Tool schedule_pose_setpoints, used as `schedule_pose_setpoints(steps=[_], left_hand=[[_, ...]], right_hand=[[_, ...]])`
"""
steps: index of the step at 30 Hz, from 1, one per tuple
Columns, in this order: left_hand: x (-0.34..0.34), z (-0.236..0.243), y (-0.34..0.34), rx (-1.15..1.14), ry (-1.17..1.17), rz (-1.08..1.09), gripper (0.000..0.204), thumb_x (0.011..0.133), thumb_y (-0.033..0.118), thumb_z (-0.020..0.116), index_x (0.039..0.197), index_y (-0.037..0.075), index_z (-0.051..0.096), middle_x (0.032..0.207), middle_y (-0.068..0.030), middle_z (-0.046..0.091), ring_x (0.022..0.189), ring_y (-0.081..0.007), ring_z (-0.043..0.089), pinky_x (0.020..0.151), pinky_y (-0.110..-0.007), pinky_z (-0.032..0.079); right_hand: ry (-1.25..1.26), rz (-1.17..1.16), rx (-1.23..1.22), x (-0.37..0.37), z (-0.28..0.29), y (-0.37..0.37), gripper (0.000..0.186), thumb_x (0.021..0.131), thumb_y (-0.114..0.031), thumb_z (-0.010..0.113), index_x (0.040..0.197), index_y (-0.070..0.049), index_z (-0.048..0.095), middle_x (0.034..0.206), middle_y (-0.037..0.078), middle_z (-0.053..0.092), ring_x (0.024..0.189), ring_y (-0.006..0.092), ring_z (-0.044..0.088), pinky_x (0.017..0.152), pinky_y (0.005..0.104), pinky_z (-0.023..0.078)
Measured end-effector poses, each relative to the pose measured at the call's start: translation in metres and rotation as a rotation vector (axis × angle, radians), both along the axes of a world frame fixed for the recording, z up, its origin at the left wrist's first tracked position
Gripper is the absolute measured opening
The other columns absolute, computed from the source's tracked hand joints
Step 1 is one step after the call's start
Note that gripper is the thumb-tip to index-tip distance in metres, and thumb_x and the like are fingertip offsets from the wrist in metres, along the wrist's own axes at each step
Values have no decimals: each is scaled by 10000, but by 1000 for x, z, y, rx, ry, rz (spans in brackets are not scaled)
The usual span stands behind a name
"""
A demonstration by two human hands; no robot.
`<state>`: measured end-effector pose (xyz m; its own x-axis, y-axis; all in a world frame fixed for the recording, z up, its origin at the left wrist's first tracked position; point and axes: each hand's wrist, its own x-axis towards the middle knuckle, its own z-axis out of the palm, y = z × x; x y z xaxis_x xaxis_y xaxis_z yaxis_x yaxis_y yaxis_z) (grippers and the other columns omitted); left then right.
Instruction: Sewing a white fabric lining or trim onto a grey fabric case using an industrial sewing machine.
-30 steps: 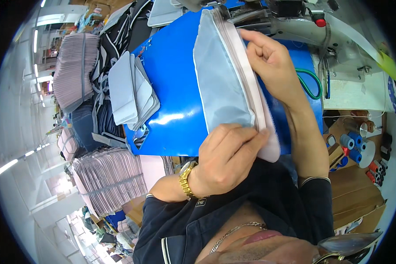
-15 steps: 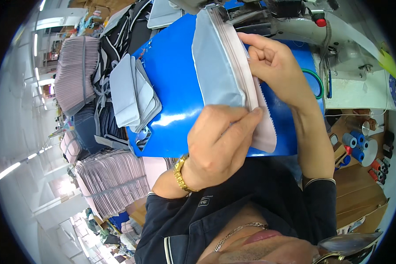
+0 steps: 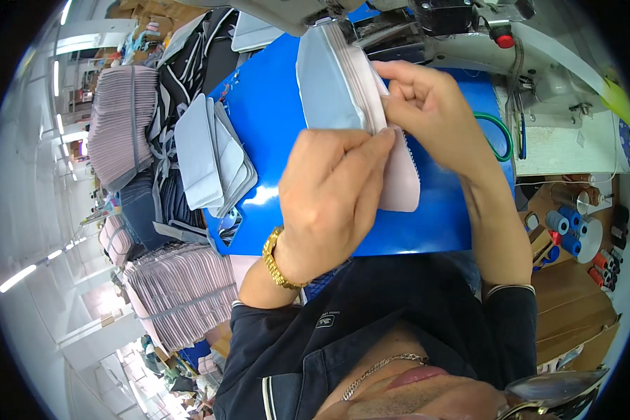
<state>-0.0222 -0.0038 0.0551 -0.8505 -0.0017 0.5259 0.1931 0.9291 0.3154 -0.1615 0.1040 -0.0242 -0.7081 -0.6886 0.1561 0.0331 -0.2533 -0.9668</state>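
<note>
A flat fabric piece, grey-blue on one side and pink on the other, has a raised strip running along its middle. Its far end lies beneath the sewing machine. My left hand, with a gold band at the wrist, pinches the near part of the strip between thumb and fingers. On the piece's right edge, my right hand is closed with thumb and curled fingers, the forefinger stretched toward the machine. A pink flap with a jagged edge hangs out past my left fingertips.
A blue work surface lies underneath. Several grey-blue panels are piled at its left. Bundled pink pieces stand farther left. Green-handled scissors lie right of my right hand, near thread spools.
The fabric piece has slid away from me toward the machine, drifting slightly left. My left hand has travelled with it, up and left. My right hand has barely moved.
</note>
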Motion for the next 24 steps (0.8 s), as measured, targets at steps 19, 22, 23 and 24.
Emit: schedule_pose_setpoints(steps=[19, 22, 23, 24], left_hand=[[-52, -2, -51, -192, 40, -61, 281, 821, 56, 782, 1101, 47, 754, 982, -114, 676, 876, -285, 624, 741, -358, 512], [-27, -19, -46, -98, 175, 7, 336, 804, 114, 834, 1124, 53, 750, 1117, -151, 668, 974, -297, 639, 777, -342, 517], [-15, -27, -42, -69, 170, 9, 413, 791, 108, 872, 1176, 52, 734, 1223, -185, 642, 1065, -302, 639, 817, -343, 540], [-9, -37, -41, 7, 160, 38, 427, 790, 90, 873, 1190, 50, 728, 1234, -185, 638, 1073, -300, 640, 825, -344, 548]], right_hand=[[120, -162, 163, -8, 20, -4, 215, 934, -110, 659, 1071, 48, 704, 637, 27, 626, 568, 78, 569, 534, 274, 448], [66, -94, 236, 26, 35, 26, 247, 956, -87, 686, 1176, 26, 681, 781, 30, 685, 690, 89, 644, 620, 248, 504], [47, -48, 261, 35, 37, 34, 277, 965, -73, 699, 1226, 15, 671, 858, 29, 715, 756, 91, 681, 663, 232, 530], [57, -72, 200, 44, 34, 36, 312, 972, -73, 689, 1270, 13, 653, 959, 59, 724, 857, 121, 694, 736, 260, 544]])
